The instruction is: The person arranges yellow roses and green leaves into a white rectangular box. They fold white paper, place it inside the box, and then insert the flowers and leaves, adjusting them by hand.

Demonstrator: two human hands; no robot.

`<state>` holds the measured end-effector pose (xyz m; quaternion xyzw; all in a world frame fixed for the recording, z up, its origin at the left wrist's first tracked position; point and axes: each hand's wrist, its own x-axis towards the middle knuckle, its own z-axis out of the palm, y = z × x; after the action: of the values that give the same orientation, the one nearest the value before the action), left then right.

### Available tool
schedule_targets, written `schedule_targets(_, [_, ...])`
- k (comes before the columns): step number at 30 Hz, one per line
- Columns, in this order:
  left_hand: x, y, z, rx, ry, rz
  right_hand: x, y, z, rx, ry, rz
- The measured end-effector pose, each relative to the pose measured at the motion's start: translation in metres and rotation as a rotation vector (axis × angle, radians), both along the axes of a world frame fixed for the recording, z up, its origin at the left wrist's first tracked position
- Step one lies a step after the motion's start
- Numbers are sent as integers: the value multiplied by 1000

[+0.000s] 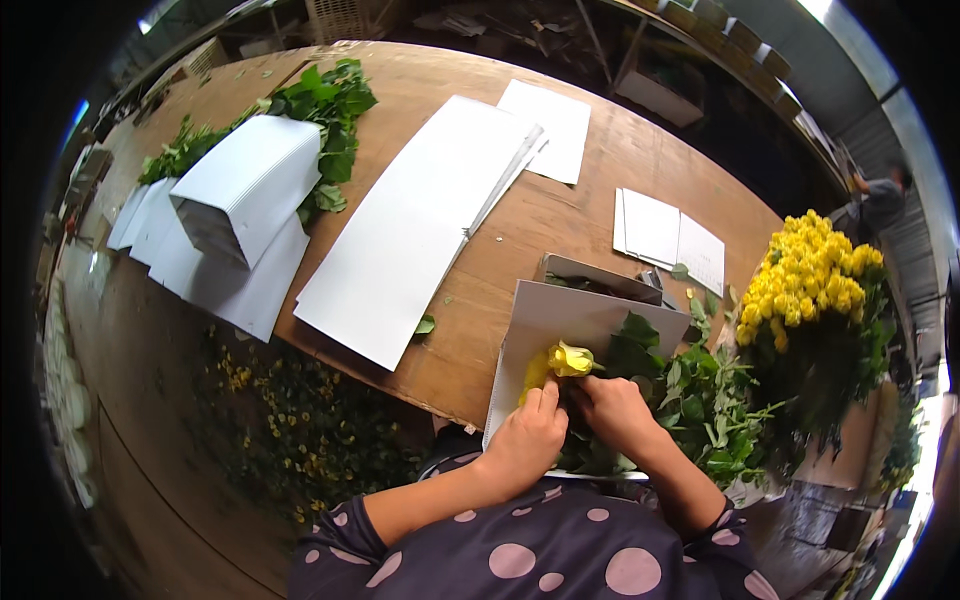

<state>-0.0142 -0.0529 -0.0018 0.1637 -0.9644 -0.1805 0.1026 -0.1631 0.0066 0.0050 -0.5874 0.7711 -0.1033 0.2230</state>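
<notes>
A single yellow rose (571, 360) stands out over a white sheet of card (585, 306) in front of me. My right hand (612, 408) is closed around it just below the bloom, at the stem. The fingertips of my left hand (532, 432) are pinched together against the underside of the same bloom; exactly which part they grip is hidden. More yellow petals (534, 377) show against the card behind my left fingers. Green leaves and stems (690, 405) lie beside and under my right hand.
A large bunch of yellow roses (805, 280) stands at the right. On the wooden table (560, 230) are a stack of long white sheets (420, 230), smaller white sheets (655, 225) and a white wrapped bundle (255, 170) with leaves. Fallen flowers (300, 420) cover the floor at left.
</notes>
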Motion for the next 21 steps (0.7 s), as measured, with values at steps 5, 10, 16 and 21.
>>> schedule_targets(5, [1, 2, 3, -17, -46, 29, 14, -2, 38, -399, 180, -152])
schedule_targets(10, [1, 8, 0, -4, -83, -5, 1, -6, 9, -548, 287, -68])
schedule_targets(16, [-1, 11, -5, -208, -37, 23, -4, -14, -16, -427, 520, 114])
schedule_targets(21, [-2, 4, -5, 16, 2, 20, -6, -18, -24, -157, 579, 219])
